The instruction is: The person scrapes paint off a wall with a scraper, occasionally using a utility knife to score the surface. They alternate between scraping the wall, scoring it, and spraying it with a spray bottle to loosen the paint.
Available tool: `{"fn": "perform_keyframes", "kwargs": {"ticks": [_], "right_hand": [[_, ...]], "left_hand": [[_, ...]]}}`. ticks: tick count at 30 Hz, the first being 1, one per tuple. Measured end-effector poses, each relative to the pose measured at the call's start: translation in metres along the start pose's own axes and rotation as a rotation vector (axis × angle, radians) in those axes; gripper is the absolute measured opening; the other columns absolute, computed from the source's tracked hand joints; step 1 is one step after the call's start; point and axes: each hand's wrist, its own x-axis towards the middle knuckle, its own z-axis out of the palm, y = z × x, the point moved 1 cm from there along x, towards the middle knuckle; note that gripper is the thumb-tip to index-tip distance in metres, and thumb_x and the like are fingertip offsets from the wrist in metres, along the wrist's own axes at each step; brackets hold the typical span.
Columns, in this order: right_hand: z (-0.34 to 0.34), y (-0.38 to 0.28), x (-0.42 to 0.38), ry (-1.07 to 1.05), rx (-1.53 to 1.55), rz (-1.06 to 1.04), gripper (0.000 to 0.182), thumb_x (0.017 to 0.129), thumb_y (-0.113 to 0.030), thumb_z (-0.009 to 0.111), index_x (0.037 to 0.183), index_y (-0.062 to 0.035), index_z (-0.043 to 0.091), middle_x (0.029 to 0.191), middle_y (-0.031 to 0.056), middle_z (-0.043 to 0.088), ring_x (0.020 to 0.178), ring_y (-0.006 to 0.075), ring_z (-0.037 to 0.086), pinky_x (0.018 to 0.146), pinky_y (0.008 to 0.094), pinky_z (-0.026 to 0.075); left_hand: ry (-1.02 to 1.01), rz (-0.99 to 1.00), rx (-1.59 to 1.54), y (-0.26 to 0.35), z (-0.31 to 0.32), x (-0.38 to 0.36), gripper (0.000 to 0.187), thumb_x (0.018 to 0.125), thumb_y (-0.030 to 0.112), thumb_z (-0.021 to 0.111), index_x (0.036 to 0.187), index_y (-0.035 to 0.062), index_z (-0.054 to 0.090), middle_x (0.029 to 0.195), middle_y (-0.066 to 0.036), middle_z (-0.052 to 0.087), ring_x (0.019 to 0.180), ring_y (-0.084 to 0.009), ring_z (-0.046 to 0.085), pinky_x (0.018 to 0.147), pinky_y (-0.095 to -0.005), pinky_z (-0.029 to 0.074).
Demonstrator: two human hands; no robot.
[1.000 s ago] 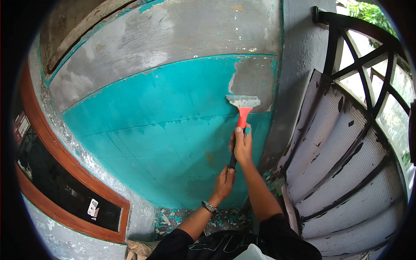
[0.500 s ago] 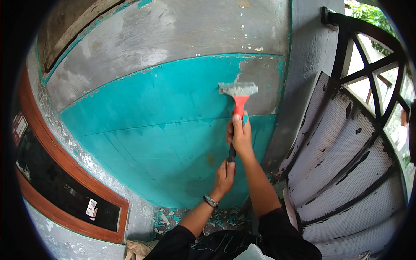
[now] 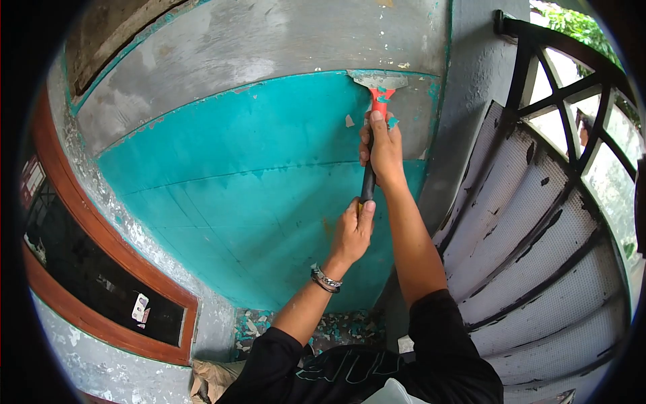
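Observation:
A long-handled paint scraper (image 3: 369, 182) with a red neck and a wide metal blade is held in both hands. Its blade lies against the wall at the upper edge of the turquoise paint (image 3: 235, 148), where bare grey surface shows to the right. My right hand (image 3: 383, 149) is wrapped round the upper part of the handle, just below the red neck. Lower down, my left hand (image 3: 351, 232) grips the black handle's end. Turquoise paint flakes cling to the red neck and beside my right fingers. A pale flake (image 3: 349, 121) shows left of the neck.
Paint chips (image 3: 323, 337) litter the floor at the wall's foot. A wood-framed dark window (image 3: 101, 262) is on the left. On the right stands a black metal gate (image 3: 538, 222) with whitish mesh panels. A brown bag (image 3: 208, 380) lies at bottom left.
Both hands have pushed the scraper upward along the wall. Its blade has moved from mid-panel to the paint's top edge, and more grey surface shows behind it. A pale flake now appears beside the tool.

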Motion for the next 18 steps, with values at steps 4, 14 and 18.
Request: {"fn": "perform_keyframes", "kwargs": {"ticks": [4,14,18], "right_hand": [[-0.017,0.011,-0.033,0.057,-0.053,-0.008,0.031,0.102,-0.038,0.043,0.105,-0.0078,0.046,0.066,0.0007,0.044,0.039,0.0087,0.039,0.035,0.0246,0.032],[-0.033,0.064,-0.069,0.076,-0.158,0.104,0.033,0.103,-0.040,0.042,0.104,-0.0072,0.044,0.065,0.0004,0.042,0.038,0.0069,0.037,0.033,0.0236,0.031],[-0.036,0.061,-0.067,0.051,-0.165,0.129,0.032,0.103,-0.040,0.042,0.102,-0.0078,0.043,0.064,0.0001,0.042,0.037,0.0069,0.037,0.033,0.0234,0.031]], "left_hand": [[-0.016,0.010,0.018,-0.022,0.010,-0.029,0.044,0.103,0.042,0.040,0.085,0.0017,0.049,0.055,-0.007,0.047,0.048,-0.0182,0.050,0.046,-0.0347,0.037],[-0.015,-0.127,0.039,-0.075,0.021,-0.068,0.047,0.102,0.042,0.041,0.092,-0.0033,0.049,0.058,-0.011,0.051,0.051,-0.0261,0.055,0.049,-0.0366,0.039],[-0.051,-0.197,-0.037,-0.070,0.026,-0.069,0.044,0.102,0.039,0.042,0.092,-0.0038,0.049,0.059,-0.012,0.052,0.052,-0.0272,0.054,0.050,-0.0374,0.040]]}}
